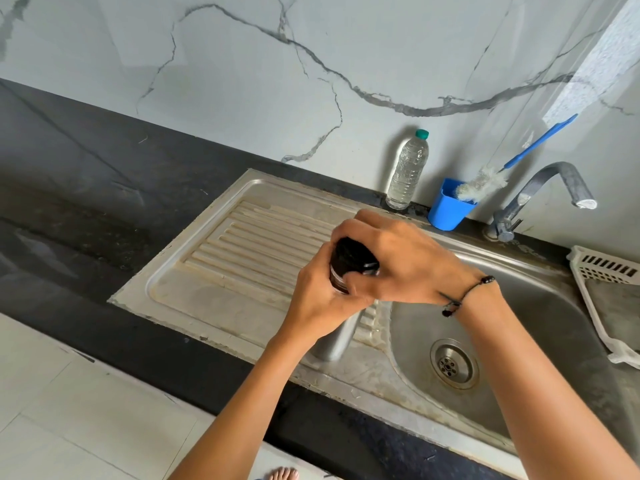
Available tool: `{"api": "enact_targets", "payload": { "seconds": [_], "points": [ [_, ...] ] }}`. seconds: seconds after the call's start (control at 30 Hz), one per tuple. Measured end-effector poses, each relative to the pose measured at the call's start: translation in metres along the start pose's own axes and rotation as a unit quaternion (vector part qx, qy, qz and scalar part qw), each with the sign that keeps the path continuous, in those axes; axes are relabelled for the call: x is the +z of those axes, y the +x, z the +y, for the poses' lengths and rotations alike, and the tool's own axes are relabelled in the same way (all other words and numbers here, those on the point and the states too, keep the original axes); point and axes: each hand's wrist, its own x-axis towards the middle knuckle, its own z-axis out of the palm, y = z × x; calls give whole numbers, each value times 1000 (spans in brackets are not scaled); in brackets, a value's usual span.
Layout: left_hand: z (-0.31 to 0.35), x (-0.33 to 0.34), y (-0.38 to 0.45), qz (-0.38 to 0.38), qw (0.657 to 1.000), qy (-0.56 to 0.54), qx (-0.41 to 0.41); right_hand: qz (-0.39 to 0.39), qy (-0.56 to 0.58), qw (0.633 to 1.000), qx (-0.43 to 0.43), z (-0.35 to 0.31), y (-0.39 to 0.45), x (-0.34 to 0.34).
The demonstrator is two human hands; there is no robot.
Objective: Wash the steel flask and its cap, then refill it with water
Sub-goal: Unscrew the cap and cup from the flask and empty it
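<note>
The left hand (320,303) grips the flask (337,336) upright on the drainboard (242,244) — steadying it — while the right hand (398,261) clasps the cap (353,258), probably to unscrew it.

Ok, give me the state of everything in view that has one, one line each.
Flask: upright on the drainboard, left hand gripping it.
Cap: on the flask, right hand curled round it.
Tap: no water running.
Bottle: capped, upright.
Brush: standing in the blue cup.
Sink: no dishes in it.
</note>
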Motion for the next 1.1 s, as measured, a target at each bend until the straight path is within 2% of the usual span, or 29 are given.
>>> {"api": "enact_targets", "payload": {
  "seconds": [0.1,0.2,0.27,0.33,0.4,0.57,0.63,0.73,0.83,0.97,1.03,1.1],
  "points": [
    [0,0,1,-4,999,18,34,-63,83,992,-73,5,-3,-8],
    [-2,-1,0,-9,999,15,38,-63,125,989,-52,6,-5,-11],
    [-4,-1,0,-9,1000,16,24,-30,50,998,-20,4,-2,-10],
    [-6,0,1,-13,1000,23,14,-33,-64,997,5,1,3,-7],
    [-7,0,1,-7,1000,18,11,-40,-97,994,-18,-1,6,-5],
    [-5,0,1,-15,999,2,30,-44,68,989,-124,6,2,-12],
    [-5,0,1,-12,999,-6,40,-34,114,984,-129,7,0,-15],
    [-4,-2,0,-15,999,8,38,-60,170,980,-84,11,-2,-19],
    [-6,-4,1,-27,999,21,25,-59,100,993,-25,9,-1,-17],
    [-4,-3,2,-28,999,15,16,-49,-108,993,11,-2,3,-13],
    [-2,-2,2,-17,1000,-7,20,-42,-94,995,-7,-1,5,-13],
    [-2,-2,2,-13,999,-19,38,-43,-7,998,-49,4,5,-17]
  ]
}}
